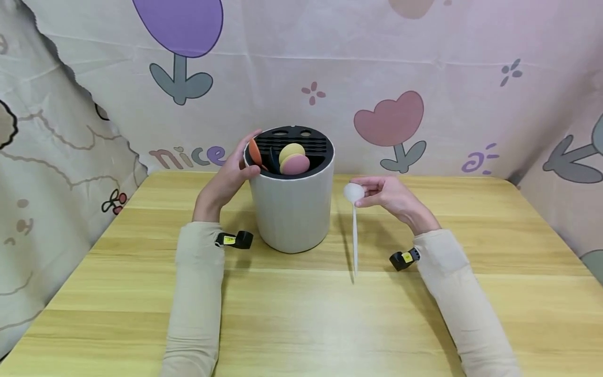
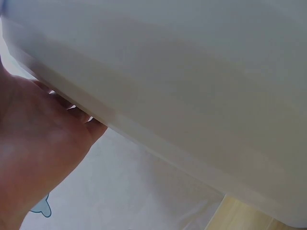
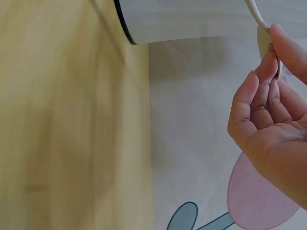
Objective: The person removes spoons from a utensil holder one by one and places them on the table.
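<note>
A white round utensil holder (image 1: pixel 292 214) with a black slotted top stands upright on the table. My left hand (image 1: pixel 229 175) grips its upper left side, the thumb at the rim and the fingers round the far side; the holder's wall (image 2: pixel 182 96) fills most of the left wrist view. Inside the top opening sit an orange utensil (image 1: pixel 255 152), a yellow round-headed one (image 1: pixel 291 151) and a pink round-headed one (image 1: pixel 296 165); their lower parts are hidden. To the holder's right, my right hand (image 1: pixel 388 196) pinches a white spoon (image 1: pixel 354 192) by its bowl, the long thin handle pointing down.
The wooden table (image 1: pixel 301 324) extends in front of the holder and to both sides. Behind it hangs a printed cloth (image 1: pixel 282 52) with flower designs. A small black camera (image 1: pixel 242 240) is worn on the left wrist, another black camera (image 1: pixel 400 260) on the right.
</note>
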`<state>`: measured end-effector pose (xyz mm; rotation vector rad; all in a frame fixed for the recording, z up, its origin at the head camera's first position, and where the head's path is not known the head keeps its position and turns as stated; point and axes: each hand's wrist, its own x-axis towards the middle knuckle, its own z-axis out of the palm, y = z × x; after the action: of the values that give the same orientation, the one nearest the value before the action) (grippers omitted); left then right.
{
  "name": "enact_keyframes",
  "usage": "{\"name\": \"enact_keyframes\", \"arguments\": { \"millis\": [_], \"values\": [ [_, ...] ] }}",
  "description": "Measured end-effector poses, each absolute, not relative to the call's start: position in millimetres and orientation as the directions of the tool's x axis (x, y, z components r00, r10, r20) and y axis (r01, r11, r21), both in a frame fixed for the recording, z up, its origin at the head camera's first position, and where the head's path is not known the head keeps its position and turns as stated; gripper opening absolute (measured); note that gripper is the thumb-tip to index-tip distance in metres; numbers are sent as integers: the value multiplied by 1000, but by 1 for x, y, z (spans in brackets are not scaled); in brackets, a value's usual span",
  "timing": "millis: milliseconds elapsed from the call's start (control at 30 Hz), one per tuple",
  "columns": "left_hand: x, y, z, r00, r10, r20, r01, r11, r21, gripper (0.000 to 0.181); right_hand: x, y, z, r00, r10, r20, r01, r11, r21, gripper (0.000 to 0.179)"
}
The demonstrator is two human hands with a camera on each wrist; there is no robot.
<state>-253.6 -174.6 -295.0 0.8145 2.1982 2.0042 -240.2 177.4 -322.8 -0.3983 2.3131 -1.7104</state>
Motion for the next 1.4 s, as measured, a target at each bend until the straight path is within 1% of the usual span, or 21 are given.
{"name": "enact_keyframes", "arguments": {
  "millis": [100,267,367,500,700,867,1167,1400],
  "values": [
    [-253,-174,-294,-856,415,307,339,4,941,130,-239,177,-326,-931,-363,-42,-69,288,-955,58],
    [-254,-171,-295,-852,426,305,333,-9,943,131,-237,178,-331,-926,-364,-97,-53,381,-923,58],
    [-254,-170,-295,-851,427,305,329,-18,944,132,-240,180,-333,-923,-368,-110,-62,424,-904,59],
    [-256,-169,-295,-845,434,312,334,-26,942,132,-246,184,-336,-915,-379,-139,-46,441,-896,59],
    [-256,-169,-294,-847,434,307,332,-18,943,134,-249,187,-344,-904,-381,-192,-2,454,-891,53],
    [-256,-171,-296,-853,428,298,323,-15,946,134,-251,181,-352,-913,-365,-184,-16,483,-875,49],
    [-253,-173,-296,-857,424,293,324,2,946,135,-254,171,-359,-918,-352,-185,-56,574,-817,53],
    [-253,-174,-295,-851,428,304,337,1,942,134,-251,164,-362,-907,-374,-192,-57,563,-825,51]
  ]
}}
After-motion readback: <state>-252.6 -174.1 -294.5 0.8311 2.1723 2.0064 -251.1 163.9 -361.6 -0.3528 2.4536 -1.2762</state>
